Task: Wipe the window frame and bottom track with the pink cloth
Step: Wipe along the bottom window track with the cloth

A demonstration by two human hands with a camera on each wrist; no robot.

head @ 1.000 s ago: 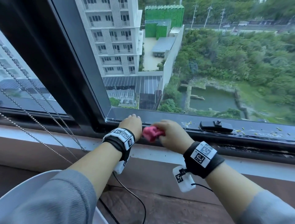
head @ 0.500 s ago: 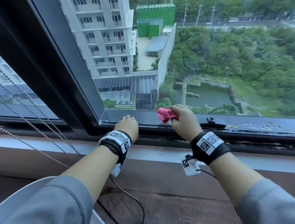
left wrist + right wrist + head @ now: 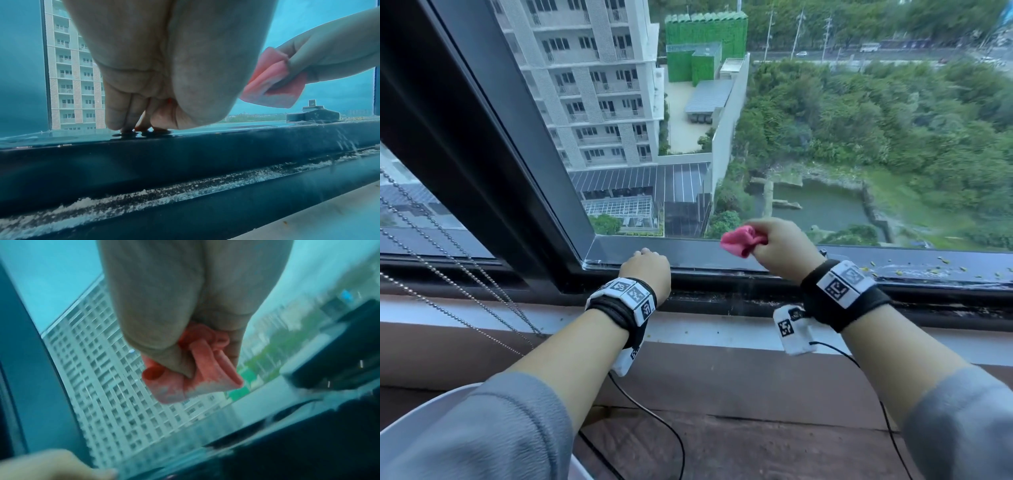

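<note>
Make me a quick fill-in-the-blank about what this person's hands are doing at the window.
1. The right hand grips a crumpled cloth coloured ____.
2. The cloth is held ____ the bottom track, not touching it.
3. The left hand rests its ____ on the window frame.

Missing words: pink; above; fingertips

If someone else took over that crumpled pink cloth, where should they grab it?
Probably the loose folds of the crumpled pink cloth sticking out left of the right hand, coming in from the left. That end hangs free above the dark bottom frame; the rest is bunched inside the fingers.
</note>
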